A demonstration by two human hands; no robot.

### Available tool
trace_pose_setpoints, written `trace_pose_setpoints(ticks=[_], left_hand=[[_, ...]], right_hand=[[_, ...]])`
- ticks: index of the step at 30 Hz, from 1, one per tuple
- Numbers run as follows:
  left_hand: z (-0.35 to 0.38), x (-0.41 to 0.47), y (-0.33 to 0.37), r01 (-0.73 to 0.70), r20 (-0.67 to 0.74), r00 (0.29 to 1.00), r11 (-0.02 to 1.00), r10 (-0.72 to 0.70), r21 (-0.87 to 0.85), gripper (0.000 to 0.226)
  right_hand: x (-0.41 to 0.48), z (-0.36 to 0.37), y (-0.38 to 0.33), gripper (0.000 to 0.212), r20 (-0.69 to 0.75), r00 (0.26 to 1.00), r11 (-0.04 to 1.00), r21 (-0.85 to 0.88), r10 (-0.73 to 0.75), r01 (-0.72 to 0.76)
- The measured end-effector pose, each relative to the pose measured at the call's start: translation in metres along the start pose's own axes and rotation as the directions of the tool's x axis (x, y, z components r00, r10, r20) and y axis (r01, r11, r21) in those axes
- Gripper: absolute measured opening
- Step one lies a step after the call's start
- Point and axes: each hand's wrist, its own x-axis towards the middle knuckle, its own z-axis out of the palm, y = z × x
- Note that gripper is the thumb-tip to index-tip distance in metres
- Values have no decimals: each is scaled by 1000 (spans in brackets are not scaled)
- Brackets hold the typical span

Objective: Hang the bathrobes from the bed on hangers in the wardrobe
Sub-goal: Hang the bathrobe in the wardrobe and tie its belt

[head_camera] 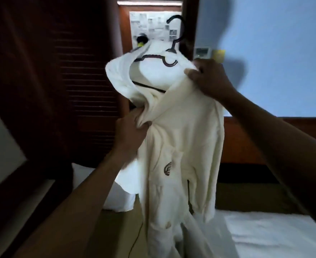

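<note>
bathrobe (181, 146) on hanger (170, 58) | left hand (131, 133) grips lapel | right hand (207, 79) pinches collar

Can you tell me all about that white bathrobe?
The bathrobe is creamy white, soft like towelling, with a dark emblem on its chest. It hangs upright above the bed, its collar partly draped over a dark hanger. The left hand grips its front fold; the right hand pinches its shoulder edge.
</note>
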Motion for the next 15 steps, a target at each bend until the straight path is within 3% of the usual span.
trace_pose_setpoints(ticks=[4,8,12,15], left_hand=[[-28,14,-43,198,-63,979,979,-195,50,36],[-52,24,-85,309,-176,940,948,-292,73,32],[-84,33,-137,503,-220,849,862,-481,55,48],[-116,34,-189,561,-214,798,824,-564,-77,19]], right_hand=[[53,68,-23,32,101,989,980,178,-108,89],[99,138,-56,41,155,958,943,273,-239,191],[129,205,-96,35,177,930,891,389,-323,235],[148,252,-126,37,206,910,862,446,-360,241]])
